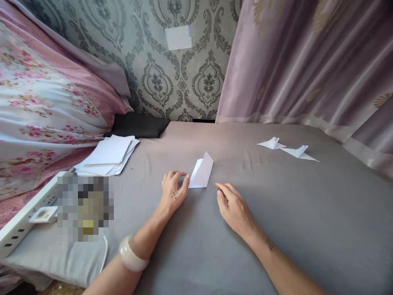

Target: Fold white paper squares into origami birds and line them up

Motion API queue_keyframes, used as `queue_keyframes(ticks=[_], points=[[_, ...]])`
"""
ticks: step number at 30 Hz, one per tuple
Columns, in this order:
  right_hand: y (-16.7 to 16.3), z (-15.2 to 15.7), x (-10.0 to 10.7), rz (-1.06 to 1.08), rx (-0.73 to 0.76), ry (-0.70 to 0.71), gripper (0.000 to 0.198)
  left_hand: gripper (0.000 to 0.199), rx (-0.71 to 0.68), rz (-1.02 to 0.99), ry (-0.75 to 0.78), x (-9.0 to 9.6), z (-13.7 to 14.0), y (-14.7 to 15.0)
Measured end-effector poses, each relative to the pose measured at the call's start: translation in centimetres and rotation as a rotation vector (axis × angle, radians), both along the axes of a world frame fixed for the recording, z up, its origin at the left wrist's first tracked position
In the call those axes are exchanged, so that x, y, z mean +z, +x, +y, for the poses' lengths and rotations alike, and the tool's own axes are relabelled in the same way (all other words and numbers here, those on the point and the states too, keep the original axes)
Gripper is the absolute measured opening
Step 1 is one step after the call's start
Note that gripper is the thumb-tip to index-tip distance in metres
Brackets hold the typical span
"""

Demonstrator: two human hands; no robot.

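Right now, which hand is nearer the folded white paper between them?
The left hand, at the left edge of the paper; the right hand is apart, to its right.

No writing, brand or number can be read. The dark mark on the right forearm (259, 237), nearer and right of the folded paper (202, 172), and the patch on the plug (35, 218), left of it, are too unclear.

Contents of the pixelated patch (85, 209) unrecognisable; power strip (21, 219) cropped at left edge.
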State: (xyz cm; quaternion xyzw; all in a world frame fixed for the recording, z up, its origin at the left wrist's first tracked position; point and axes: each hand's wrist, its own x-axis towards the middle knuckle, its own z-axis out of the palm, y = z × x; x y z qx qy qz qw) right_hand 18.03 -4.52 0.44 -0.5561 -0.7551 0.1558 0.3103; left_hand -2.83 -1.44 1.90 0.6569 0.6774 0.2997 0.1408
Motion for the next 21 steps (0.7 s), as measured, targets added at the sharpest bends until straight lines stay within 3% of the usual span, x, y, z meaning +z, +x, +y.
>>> queue_keyframes(ticks=[3,13,17,21], points=[[0.2,-0.2,0.0,0.053,-0.026,-0.028,0.034,0.039,-0.070,0.013,-0.085,0.2,-0.1,0.3],[0.1,-0.3,-0.6,0.172,-0.117,-0.074,0.059,0.040,-0.651,0.095,-0.058,0.9,-2.4,2.7],[0.4,0.4,-0.6,0.274,-0.249,-0.126,0.048,0.040,-0.676,0.013,-0.064,1.3,-2.6,2.5],[1.5,1.3,-0.8,0.381,-0.270,-0.251,0.038,0.048,-0.663,0.028,-0.005,0.7,-2.2,1.7]])
